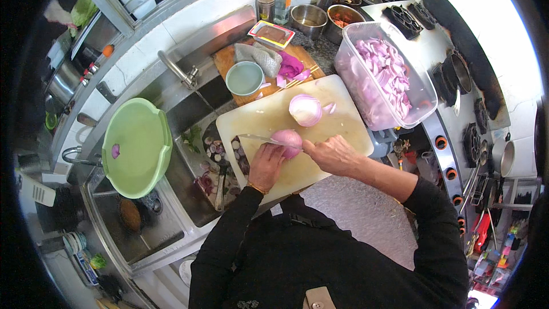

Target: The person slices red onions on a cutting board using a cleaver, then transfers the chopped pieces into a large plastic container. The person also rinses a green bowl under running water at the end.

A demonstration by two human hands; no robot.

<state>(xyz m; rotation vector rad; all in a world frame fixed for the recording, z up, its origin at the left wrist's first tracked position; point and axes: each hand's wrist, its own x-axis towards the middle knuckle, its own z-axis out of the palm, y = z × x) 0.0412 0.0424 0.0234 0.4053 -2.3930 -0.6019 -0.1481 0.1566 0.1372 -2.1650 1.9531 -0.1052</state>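
On a white cutting board [343, 141] lies a peeled purple onion half [288, 138], steadied from the near left by my left hand [266, 165]. My right hand [332, 154] grips the handle of a kitchen knife [261, 138]. Its blade points left and lies across the onion; how deep it sits I cannot tell. My left fingers hide part of the onion and of the blade. Farther back on the board rests another onion half [305, 110], its pale side showing, with a small loose onion piece [330, 108] to its right.
A clear plastic tub [349, 90] of cut onion [384, 73] stands right of the board. To the left are a steel sink [184, 189] with onion scraps and a green basin [137, 150]. A bowl [245, 78] and cloth [259, 58] sit behind; a gas stove [463, 154] lies far right.
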